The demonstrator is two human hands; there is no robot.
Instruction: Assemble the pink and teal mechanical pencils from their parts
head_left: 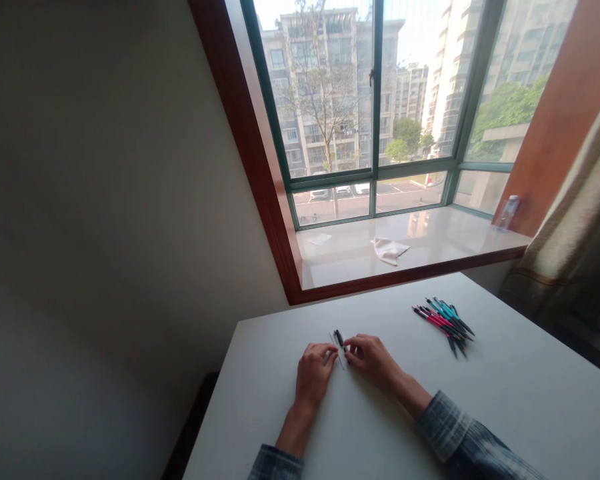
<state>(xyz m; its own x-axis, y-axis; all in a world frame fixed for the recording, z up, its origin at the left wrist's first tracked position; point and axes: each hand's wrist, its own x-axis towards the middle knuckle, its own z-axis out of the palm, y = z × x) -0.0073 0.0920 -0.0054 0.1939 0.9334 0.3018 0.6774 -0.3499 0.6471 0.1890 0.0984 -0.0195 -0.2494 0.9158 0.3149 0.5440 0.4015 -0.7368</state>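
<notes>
A black pen (339,337) lies on the white table between my two hands, its upper end pointing away from me. Just left of it is a thin, pale rod (333,339), too small to make out well. My left hand (316,369) rests on the table with thumb and fingertips pressed together at the thin rod. From the right, my right hand (369,355) has its fingers closed at the black pen. Parts of both slim items are hidden by the fingertips.
A pile of several red, teal and black pens (445,323) lies on the table (260,393) to the right. Behind it, a windowsill (340,267) holds a white cloth (390,251) and a clear bottle (507,213). A curtain (575,200) hangs at the right.
</notes>
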